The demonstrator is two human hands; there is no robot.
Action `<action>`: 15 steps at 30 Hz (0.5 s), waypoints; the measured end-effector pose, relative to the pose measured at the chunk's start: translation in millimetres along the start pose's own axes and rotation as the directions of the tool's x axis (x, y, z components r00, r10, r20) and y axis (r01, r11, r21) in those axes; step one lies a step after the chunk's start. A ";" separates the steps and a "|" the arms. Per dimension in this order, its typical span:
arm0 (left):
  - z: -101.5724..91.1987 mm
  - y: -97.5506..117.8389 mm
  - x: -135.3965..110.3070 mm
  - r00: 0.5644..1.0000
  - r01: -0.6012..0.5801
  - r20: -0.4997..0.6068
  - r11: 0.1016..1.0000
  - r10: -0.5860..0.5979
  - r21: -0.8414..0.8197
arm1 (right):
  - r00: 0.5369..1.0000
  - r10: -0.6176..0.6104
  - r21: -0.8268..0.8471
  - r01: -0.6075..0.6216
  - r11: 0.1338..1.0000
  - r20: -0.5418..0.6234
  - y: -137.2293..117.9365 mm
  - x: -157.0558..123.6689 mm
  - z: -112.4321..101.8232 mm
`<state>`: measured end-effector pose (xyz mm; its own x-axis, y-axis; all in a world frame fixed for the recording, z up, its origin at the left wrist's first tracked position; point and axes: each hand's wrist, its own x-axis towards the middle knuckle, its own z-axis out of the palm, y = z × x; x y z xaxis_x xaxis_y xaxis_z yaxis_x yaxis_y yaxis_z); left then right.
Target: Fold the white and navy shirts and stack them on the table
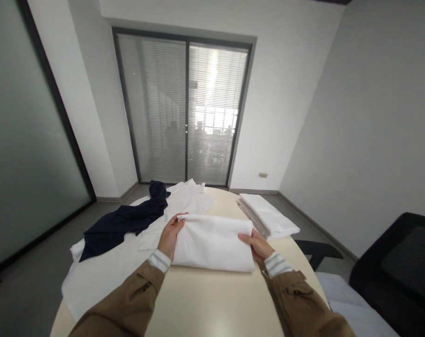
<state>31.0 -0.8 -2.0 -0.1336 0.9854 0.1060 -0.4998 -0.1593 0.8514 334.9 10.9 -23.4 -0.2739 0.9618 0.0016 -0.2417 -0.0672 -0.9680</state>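
Note:
A folded white cloth [214, 243] lies across the middle of a round cream table [212, 304]. My left hand [170, 236] grips its left edge, thumb on top and fingers curled under. At the cloth's right edge, my right hand [257, 245] holds it the same way. Both sleeves are brown with striped cuffs.
A dark navy garment [124, 222] lies over unfolded white fabric [96, 276] on the table's left. A stack of folded white cloths [268, 215] sits at the far right. A black chair [401, 267] stands to the right. Glass doors with blinds [186, 112] are behind.

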 end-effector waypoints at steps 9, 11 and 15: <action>-6.4 -6.8 4.4 1.000 0.021 -0.017 1.000 -0.021 0.010 | 0.996 0.080 -0.021 -0.079 0.997 0.036 -2.9 -4.6 2.7; -7.9 -12.0 5.2 0.999 0.052 0.017 0.999 -0.052 -0.009 | 0.997 0.083 -0.039 -0.083 0.996 0.003 -4.0 -5.1 2.5; -13.9 -23.1 10.3 0.999 0.029 -0.018 0.996 -0.028 0.081 | 0.997 0.015 -0.085 -0.021 0.996 -0.079 -6.7 -7.4 1.7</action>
<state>29.4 12.2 -27.7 -0.1353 0.9881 0.0725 -0.4330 -0.1248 0.8927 336.9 3.7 -16.5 -0.2035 0.9785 -0.0324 -0.1561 -0.0651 -0.9856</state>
